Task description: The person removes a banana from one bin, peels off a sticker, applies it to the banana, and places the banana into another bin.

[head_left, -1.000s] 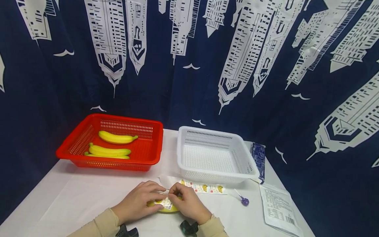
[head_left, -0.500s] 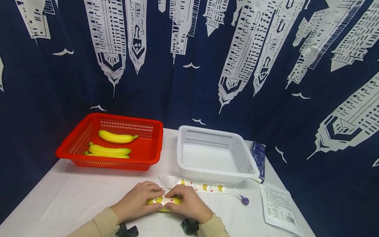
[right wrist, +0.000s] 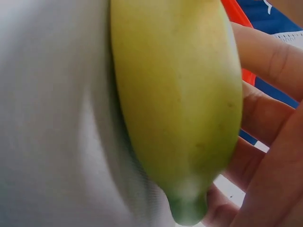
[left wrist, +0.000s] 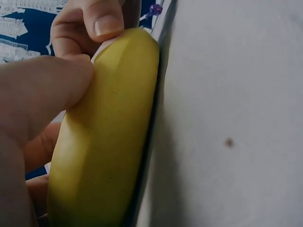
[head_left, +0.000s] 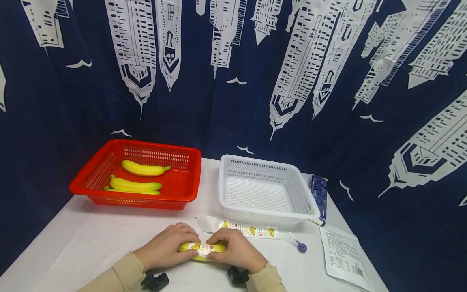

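A yellow banana lies crosswise on the white table, close to the front. Stuck along its upper side is a white label printed with a banana picture and a red mark. My left hand holds the left part, thumb on the near side and fingers beyond. With its thumb and fingers, my right hand grips the right part. The left wrist view shows the plain side of the banana and both hands' fingers at the label's edge. A greenish stem end of the banana shows in the right wrist view.
Several bananas lie in a red basket at the back left. A white basket stands right of it. In front lie a label strip, a purple lollipop and a white pouch; a blue packet sits behind.
The label, partly lifted at my right fingertips a second ago, now lies flat along the banana. My right hand has moved slightly right, and both hands now hold the banana.
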A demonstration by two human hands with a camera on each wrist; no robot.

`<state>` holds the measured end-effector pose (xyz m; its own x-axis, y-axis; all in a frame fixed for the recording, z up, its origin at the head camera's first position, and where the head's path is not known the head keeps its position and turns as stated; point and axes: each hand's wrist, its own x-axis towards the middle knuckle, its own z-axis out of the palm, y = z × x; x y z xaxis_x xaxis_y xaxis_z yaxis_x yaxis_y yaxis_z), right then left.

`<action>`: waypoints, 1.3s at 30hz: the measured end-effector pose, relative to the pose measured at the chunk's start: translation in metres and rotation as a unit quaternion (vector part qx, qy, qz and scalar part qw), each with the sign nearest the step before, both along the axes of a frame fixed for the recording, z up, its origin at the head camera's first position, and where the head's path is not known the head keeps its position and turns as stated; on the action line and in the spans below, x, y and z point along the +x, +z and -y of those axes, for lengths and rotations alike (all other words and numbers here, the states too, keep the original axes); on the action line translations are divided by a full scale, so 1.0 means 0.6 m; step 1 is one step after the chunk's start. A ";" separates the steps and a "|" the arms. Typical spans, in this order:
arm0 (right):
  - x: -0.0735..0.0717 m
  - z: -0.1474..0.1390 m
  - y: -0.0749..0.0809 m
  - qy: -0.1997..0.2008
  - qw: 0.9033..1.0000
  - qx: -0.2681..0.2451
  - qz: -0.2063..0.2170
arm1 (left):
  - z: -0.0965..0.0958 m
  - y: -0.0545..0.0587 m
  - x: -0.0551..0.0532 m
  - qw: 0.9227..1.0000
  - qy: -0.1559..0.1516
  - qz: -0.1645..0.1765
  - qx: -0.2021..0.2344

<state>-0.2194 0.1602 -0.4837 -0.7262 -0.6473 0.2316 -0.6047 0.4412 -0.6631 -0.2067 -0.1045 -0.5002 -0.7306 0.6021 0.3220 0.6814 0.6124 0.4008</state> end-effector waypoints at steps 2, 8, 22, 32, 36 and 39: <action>-0.001 -0.003 0.000 0.000 1.000 0.005 0.004 | 0.003 0.001 -0.003 1.000 -0.001 0.000 0.000; -0.002 -0.007 -0.001 -0.001 1.000 0.005 0.005 | 0.012 0.007 -0.006 1.000 0.000 -0.009 0.015; -0.003 0.000 -0.014 0.034 0.999 -0.020 -0.036 | 0.008 -0.002 -0.007 0.997 -0.035 0.034 0.059; 0.001 0.001 -0.004 0.010 1.000 0.010 -0.009 | 0.010 0.002 -0.008 0.993 0.003 0.109 0.038; -0.002 -0.008 -0.003 -0.002 1.000 0.019 0.001 | 0.011 0.004 -0.011 0.991 0.022 0.131 0.031; -0.003 -0.014 -0.002 -0.010 1.000 0.019 -0.001 | 0.011 0.005 -0.013 0.990 0.026 0.137 0.033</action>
<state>-0.2213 0.1687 -0.4851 -0.7385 -0.6413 0.2080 -0.5967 0.4781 -0.6444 -0.2142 -0.1112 -0.4971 -0.8254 0.5457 0.1449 0.5099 0.6104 0.6061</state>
